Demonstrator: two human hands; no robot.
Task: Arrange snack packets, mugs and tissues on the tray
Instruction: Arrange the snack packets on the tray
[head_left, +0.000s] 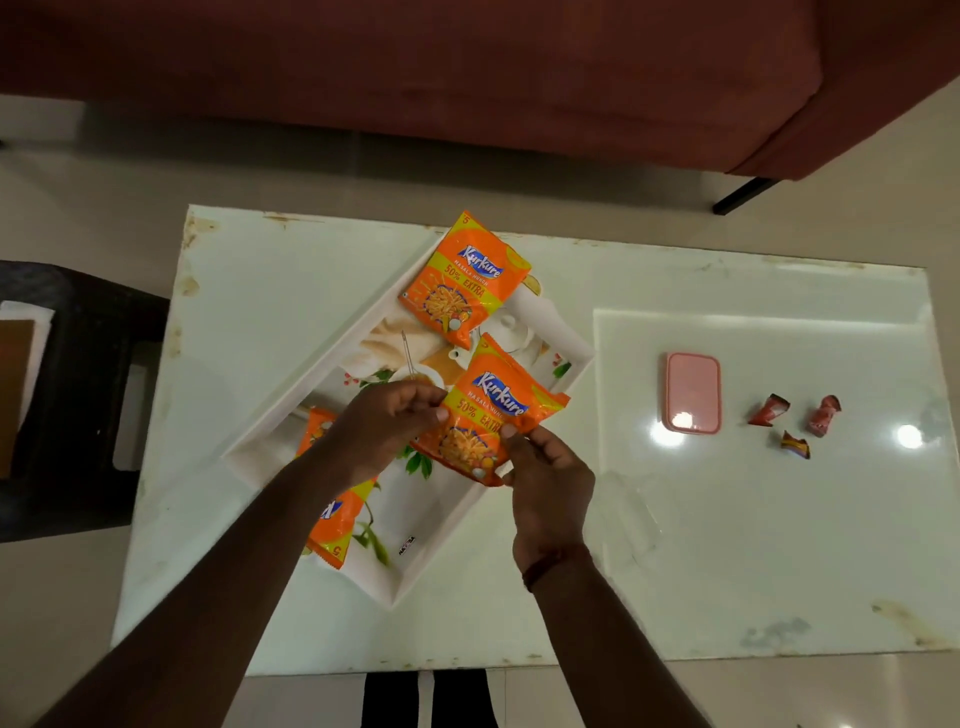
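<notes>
The tray (311, 371) is white, printed with a teapot, green leaves and red berries. The snack packets (464, 278) are orange with yellow bands and blue logos. Right of the tray are a pink box (692, 393) and red wrappers (823, 415) on the glossy white desk (727, 545). Beyond the tray is a maroon sofa (415, 67).

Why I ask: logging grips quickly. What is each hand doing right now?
Left hand: closed, pinching the left edge of the raised Kurkure packet.
Right hand: closed, pinching the same packet's lower edge.
</notes>
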